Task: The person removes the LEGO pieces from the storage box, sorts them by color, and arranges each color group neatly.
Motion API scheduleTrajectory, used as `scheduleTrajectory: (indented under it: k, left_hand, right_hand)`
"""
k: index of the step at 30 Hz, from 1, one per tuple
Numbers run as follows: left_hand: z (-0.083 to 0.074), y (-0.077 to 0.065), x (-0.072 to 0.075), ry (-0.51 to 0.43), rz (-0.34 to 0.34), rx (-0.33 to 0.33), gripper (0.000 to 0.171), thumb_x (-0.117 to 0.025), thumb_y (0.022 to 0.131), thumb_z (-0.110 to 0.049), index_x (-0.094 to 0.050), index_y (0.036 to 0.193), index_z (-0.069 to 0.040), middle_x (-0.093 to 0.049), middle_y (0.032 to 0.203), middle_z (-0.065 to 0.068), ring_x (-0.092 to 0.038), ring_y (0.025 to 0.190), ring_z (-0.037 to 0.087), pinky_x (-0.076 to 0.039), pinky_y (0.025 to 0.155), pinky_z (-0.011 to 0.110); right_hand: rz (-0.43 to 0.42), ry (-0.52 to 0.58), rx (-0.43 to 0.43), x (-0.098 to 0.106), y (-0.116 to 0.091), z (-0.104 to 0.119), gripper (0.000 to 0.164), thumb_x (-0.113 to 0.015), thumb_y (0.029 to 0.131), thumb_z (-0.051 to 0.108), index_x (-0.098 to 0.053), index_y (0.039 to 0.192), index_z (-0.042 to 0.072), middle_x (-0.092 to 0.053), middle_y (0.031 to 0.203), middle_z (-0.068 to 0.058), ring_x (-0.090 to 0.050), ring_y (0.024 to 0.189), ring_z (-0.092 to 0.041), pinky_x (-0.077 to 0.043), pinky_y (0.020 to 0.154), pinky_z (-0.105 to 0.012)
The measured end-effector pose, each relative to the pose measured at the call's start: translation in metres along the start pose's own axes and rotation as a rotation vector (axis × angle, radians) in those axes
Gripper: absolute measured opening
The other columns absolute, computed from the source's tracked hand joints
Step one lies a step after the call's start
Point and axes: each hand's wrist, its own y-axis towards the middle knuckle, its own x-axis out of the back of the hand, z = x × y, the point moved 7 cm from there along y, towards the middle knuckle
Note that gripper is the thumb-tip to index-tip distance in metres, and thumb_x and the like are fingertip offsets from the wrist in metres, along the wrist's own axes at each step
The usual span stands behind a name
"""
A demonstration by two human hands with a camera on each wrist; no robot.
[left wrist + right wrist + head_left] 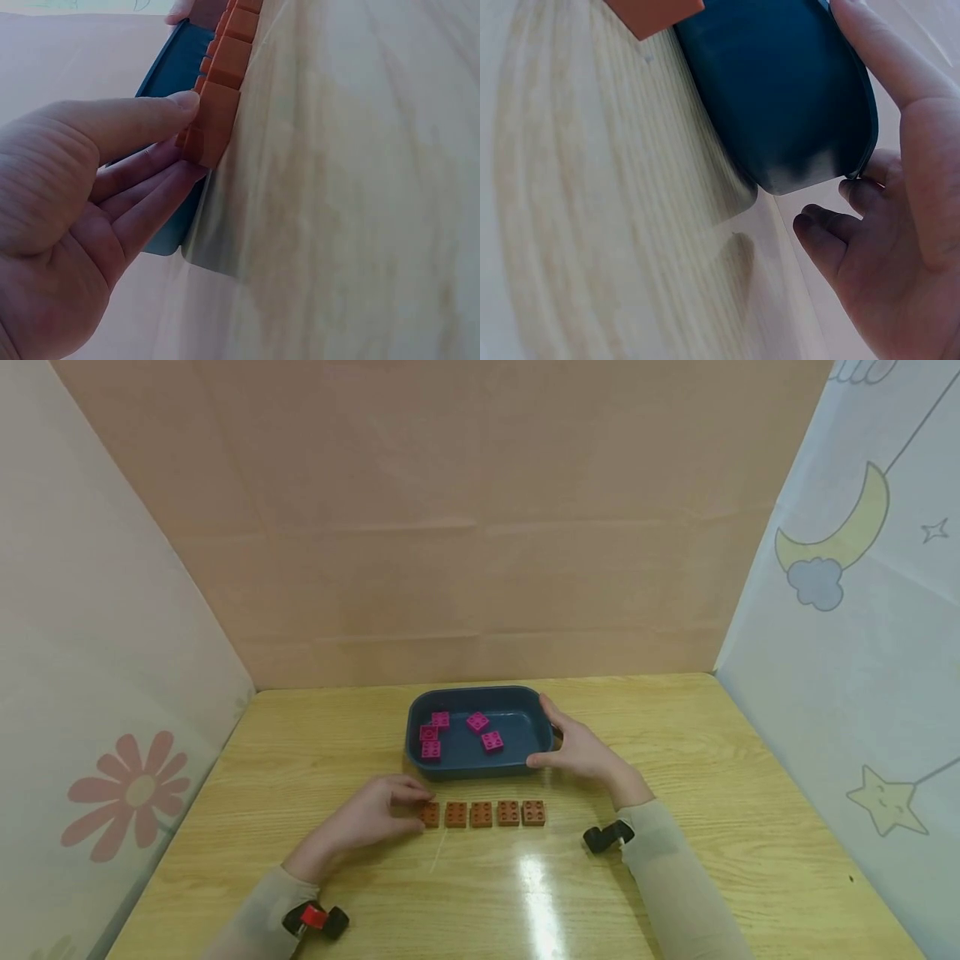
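Several orange-brown toy building bricks stand in a row on the table, studs up. My left hand is at the row's left end, pinching the leftmost brick between thumb and fingertips; the hand partly hides that brick in the head view. Behind the row sits a dark blue tray with several magenta bricks inside. One of them appears to lie differently from the rest. My right hand grips the tray's right end, thumb at the near corner and a finger along the far corner.
The wooden table ends at a brown paper-covered wall behind the tray. Patterned white panels stand at both sides. A camera is strapped on each wrist, the left one with a red part.
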Motion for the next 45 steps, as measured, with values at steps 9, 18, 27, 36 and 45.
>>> scheduleTrajectory:
  k: [9,18,27,36,45]
  left_hand:
    - [-0.011,0.001,0.011,-0.032,-0.01,-0.021,0.044,-0.086,0.093,-0.02,-0.076,0.134,-0.007,-0.073,0.128,0.0,-0.067,0.119,0.023,-0.055,0.102,0.044]
    - [-0.038,0.021,0.021,-0.051,-0.046,-0.119,0.037,-0.084,0.096,-0.019,-0.078,0.132,-0.012,-0.073,0.129,-0.001,-0.068,0.117,0.021,-0.06,0.095,0.044]
    - [-0.06,0.066,0.02,-0.175,-0.142,-0.135,0.037,-0.082,0.098,-0.018,-0.077,0.133,-0.012,-0.074,0.126,0.006,-0.072,0.118,0.03,-0.057,0.099,0.056]
    - [-0.06,0.109,0.008,-0.208,-0.182,-0.076,0.038,-0.082,0.095,-0.005,-0.075,0.132,-0.003,-0.073,0.127,0.015,-0.069,0.121,0.04,-0.055,0.102,0.058]
    - [-0.048,0.14,-0.006,-0.084,-0.136,0.013,0.04,-0.082,0.096,-0.009,-0.074,0.133,0.002,-0.073,0.131,0.019,-0.069,0.123,0.037,-0.055,0.104,0.053]
  right_hand:
    - [0.002,-0.016,-0.005,0.002,0.0,0.0,0.126,-0.091,0.086,0.044,-0.002,0.174,0.026,-0.008,0.179,-0.001,-0.017,0.162,-0.032,-0.025,0.127,-0.054]
    - [0.002,-0.01,0.012,-0.003,-0.001,-0.002,0.127,-0.092,0.086,0.044,-0.001,0.174,0.027,-0.007,0.179,-0.001,-0.017,0.162,-0.032,-0.025,0.127,-0.053]
    - [-0.004,0.0,0.011,-0.002,-0.002,-0.001,0.124,-0.091,0.087,0.04,-0.003,0.174,0.027,-0.009,0.179,-0.002,-0.018,0.162,-0.032,-0.028,0.126,-0.056]
    - [-0.01,-0.008,0.011,-0.001,-0.001,-0.003,0.123,-0.091,0.088,0.04,-0.004,0.174,0.026,-0.011,0.179,-0.004,-0.019,0.161,-0.034,-0.027,0.126,-0.057]
    - [-0.008,-0.001,0.014,0.0,-0.001,-0.003,0.122,-0.09,0.089,0.038,-0.004,0.174,0.026,-0.01,0.179,-0.004,-0.018,0.162,-0.034,-0.025,0.126,-0.058]
